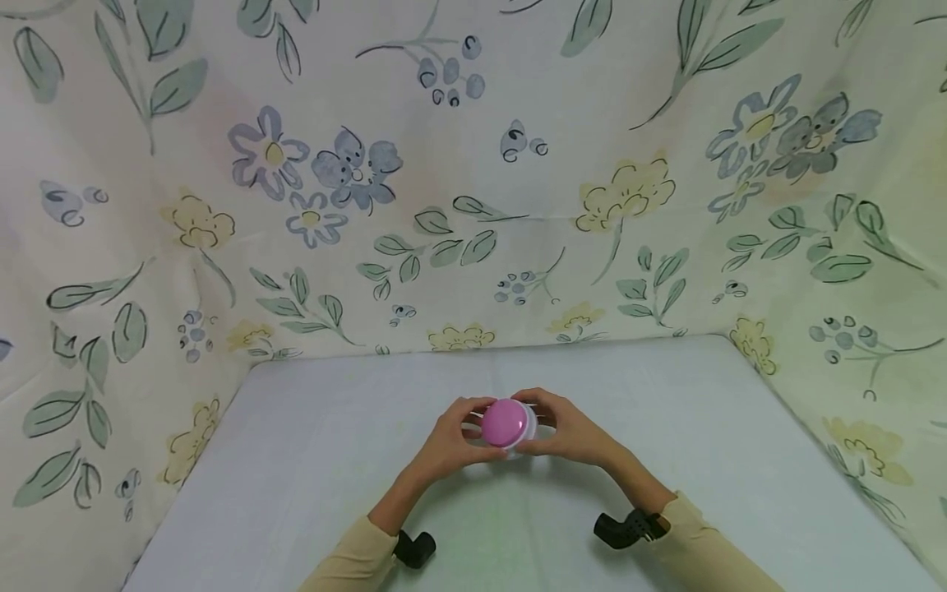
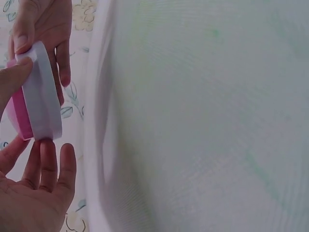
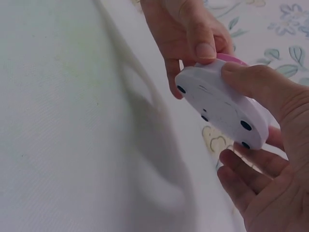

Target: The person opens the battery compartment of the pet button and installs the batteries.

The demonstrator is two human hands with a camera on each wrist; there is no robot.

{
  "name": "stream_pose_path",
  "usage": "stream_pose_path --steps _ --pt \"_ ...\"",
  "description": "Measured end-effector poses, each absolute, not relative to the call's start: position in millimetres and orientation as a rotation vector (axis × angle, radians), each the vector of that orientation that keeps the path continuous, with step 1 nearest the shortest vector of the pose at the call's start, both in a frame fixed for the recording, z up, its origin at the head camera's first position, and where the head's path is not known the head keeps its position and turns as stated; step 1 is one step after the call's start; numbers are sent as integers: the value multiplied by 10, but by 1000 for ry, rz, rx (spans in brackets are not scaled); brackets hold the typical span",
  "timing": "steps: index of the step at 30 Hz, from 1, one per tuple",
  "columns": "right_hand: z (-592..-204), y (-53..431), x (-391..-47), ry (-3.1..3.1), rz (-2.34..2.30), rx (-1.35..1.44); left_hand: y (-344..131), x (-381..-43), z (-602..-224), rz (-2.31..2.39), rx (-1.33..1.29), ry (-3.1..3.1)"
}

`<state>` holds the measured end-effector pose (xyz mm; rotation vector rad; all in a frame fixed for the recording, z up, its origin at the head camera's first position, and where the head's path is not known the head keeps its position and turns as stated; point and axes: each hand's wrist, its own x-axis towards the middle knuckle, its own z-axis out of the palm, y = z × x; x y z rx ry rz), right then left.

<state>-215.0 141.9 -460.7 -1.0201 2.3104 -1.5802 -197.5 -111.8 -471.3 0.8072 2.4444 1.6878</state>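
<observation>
A round device with a glossy pink domed top (image 1: 505,423) and a white base (image 3: 224,108) is held above the table by both hands. Its underside, with several small black feet (image 3: 245,125), faces the right wrist camera. My left hand (image 1: 451,440) grips the left side, its thumb on the near edge and its fingertips on the far edge. On the opposite side, my right hand (image 1: 573,429) pinches the white base between thumb and fingers. The left wrist view shows the device edge-on, the pink part (image 2: 20,113) beside the white one.
A white cloth covers the table (image 1: 333,411). Floral fabric (image 1: 473,189) hangs behind it and along both sides. Black wrist devices (image 1: 625,529) sit on both forearms, below beige sleeves (image 1: 355,559).
</observation>
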Motion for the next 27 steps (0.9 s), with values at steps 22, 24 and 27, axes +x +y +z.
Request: stream_pose_path --steps 22,24,27 --pt "-4809 1485 -2175 2356 -1579 -952 -1091 -2019 -4788 1741 797 2500" --pt "-4822 1493 -2174 2368 -1573 -940 -1083 -2018 -4795 1722 785 2506" --pt "-4840 1507 -2180 2390 -1560 -930 -1075 -2016 -4795 1703 768 2501"
